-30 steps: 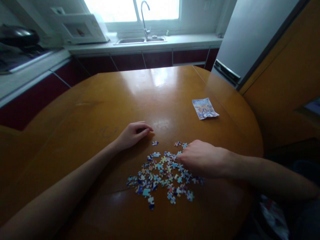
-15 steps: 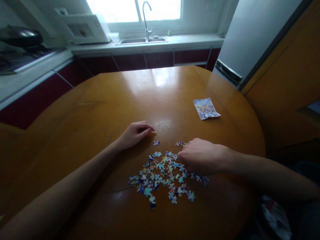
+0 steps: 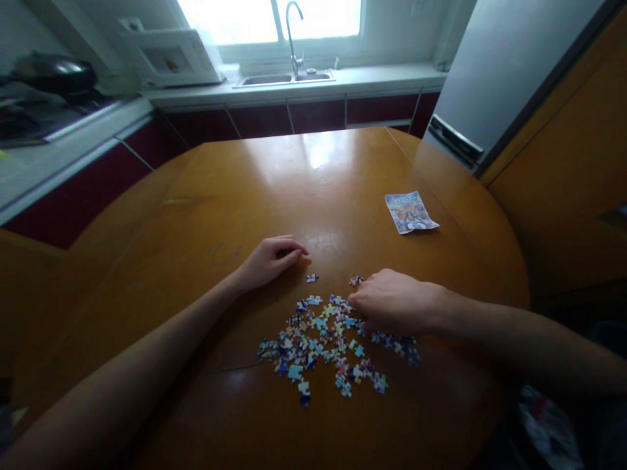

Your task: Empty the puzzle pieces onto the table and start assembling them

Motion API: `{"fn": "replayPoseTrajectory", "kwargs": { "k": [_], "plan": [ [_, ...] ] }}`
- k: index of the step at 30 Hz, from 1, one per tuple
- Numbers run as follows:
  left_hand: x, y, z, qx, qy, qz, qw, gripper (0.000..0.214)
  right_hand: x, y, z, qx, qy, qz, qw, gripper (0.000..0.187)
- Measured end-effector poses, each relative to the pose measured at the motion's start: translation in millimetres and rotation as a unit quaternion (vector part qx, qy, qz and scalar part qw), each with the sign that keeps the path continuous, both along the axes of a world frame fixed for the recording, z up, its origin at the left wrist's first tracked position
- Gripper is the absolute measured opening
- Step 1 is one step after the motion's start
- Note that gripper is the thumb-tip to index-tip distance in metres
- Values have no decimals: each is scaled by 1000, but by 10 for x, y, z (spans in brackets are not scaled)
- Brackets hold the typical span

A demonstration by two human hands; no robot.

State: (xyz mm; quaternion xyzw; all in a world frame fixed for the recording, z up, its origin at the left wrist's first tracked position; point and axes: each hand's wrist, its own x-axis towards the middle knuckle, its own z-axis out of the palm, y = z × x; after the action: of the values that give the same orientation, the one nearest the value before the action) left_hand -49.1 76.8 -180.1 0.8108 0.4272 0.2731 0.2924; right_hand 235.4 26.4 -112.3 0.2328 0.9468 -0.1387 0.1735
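A loose heap of small jigsaw puzzle pieces [image 3: 313, 343], many of them blue, white and yellow, lies on the wooden table. My right hand [image 3: 392, 300] is over the heap's upper right side, knuckles up and fingers curled down; its fingertips, and anything between them, are hidden. Beyond the heap, my left hand [image 3: 274, 261] rests on the tabletop with loosely bent fingers, the thumb a little apart, and nothing in it. One single puzzle piece [image 3: 312, 278] lies just in front of my left fingertips. Another small puzzle piece or cluster [image 3: 356, 281] lies beside my right knuckles.
A creased printed sheet [image 3: 411, 212] with a colourful cartoon picture lies at the table's right. Behind the oval wooden table [image 3: 255, 189] are a counter with a sink [image 3: 284, 79], a white microwave [image 3: 171, 59], a stove with a dark pan [image 3: 56, 73], and a fridge [image 3: 519, 72].
The whole view has shifted slightly, so things appear a little further right. Against the table, my right hand has moved slightly left, covering a piece beside it. My left hand rests where it was.
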Motion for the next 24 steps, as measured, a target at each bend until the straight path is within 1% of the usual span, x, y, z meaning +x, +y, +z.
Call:
{"fn": "replayPoseTrajectory", "kwargs": {
  "k": [2,6,8,10,13,16,20,22,24],
  "plan": [
    [3,0,1,1,-1,-2,1000,25,23,1,9,0,-7,-2,1000,12],
    [14,-3,11,6,-4,-1,1000,25,102,38,88,3,-22,-16,1000,10],
    [18,-6,14,6,-3,1,1000,26,104,73,111,6,-21,-30,999,16],
    [20,-10,13,3,-3,1,1000,26,68,107,95,10,-13,-40,999,23],
    [18,-13,10,0,-7,-1,1000,25,-21,136,13,20,11,-45,999,28],
    [16,-9,5,0,-8,0,1000,25,-71,138,-48,28,33,-40,998,25],
    [13,-4,-3,-1,-4,0,1000,27,-33,150,-10,21,32,-26,999,18],
    [13,-6,-4,0,-4,2,1000,27,-17,170,11,24,31,-39,998,15],
    [13,-11,-2,0,-4,3,1000,27,-25,191,-4,30,42,-61,997,16]
  ]
}}
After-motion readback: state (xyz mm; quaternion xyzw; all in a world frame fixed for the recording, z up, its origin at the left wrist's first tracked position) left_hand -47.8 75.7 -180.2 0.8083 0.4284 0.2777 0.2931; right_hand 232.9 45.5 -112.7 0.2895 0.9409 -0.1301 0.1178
